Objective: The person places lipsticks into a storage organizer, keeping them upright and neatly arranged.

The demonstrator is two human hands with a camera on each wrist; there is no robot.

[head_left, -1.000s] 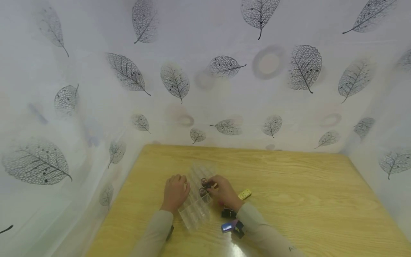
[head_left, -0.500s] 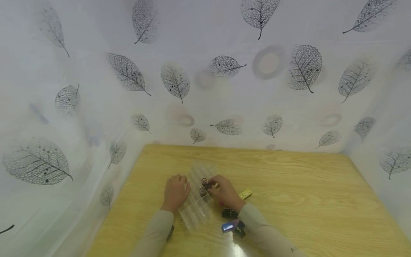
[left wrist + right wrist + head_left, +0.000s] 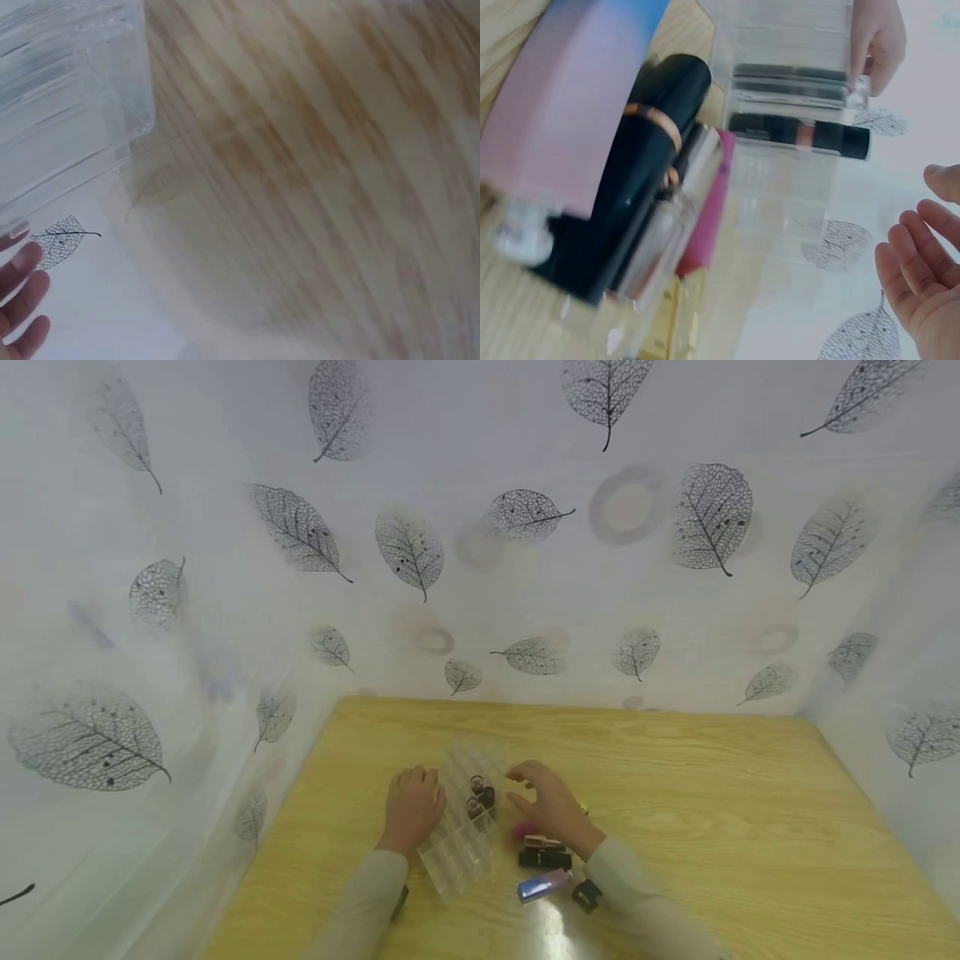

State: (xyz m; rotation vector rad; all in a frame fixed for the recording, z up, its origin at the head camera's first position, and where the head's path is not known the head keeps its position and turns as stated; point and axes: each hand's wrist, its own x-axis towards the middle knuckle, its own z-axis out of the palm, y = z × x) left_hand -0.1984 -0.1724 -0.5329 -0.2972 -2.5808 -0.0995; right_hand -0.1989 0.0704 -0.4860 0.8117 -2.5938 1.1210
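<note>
A clear compartmented organizer lies on the table, its slots holding three dark lipstick tubes, the rightmost a black lipstick. In the right wrist view this black lipstick sits in a slot beside darker tubes. My right hand is just right of the organizer, fingers apart and nothing between them. Resting along the organizer's left edge is my left hand, thumb toward the compartments. The left wrist view shows the fingers near the organizer's corner, loosely extended.
Below my right hand lie a blue-and-pink tube, a black tube with a gold band, a lipstick with a clear part and a magenta tube. A yellow piece shows behind the right wrist. Leaf-patterned sheeting encloses the wooden table.
My right hand has let go of the black lipstick in the organizer and drawn back to the right, fingers spread. The left hand has stayed in place.
</note>
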